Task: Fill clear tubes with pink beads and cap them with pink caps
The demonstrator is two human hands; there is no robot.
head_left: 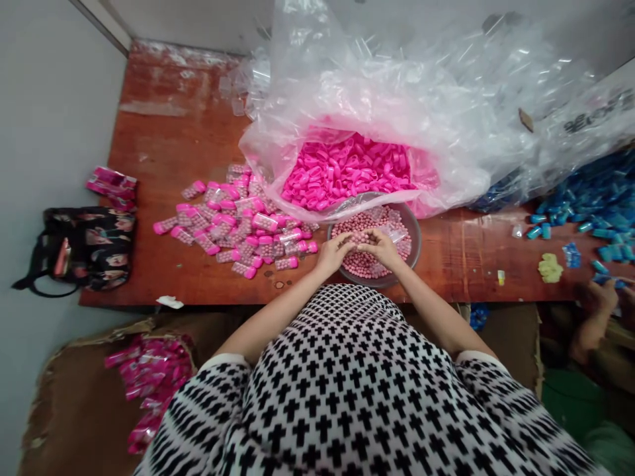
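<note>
Wooden table (163, 142): bag (347, 96) overlaps bowl (416, 248); left hand (333, 255), right hand (381, 248) (grip unclear) over beads (364, 266).

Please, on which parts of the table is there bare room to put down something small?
Bare wood shows on the table at far left, behind the pink bottles and left of the clear bag. A smaller patch lies between the bowl and the white-and-yellow scrap. Crowded: the middle, with bottles, bag and bowl, and far right, with blue pieces.
</note>
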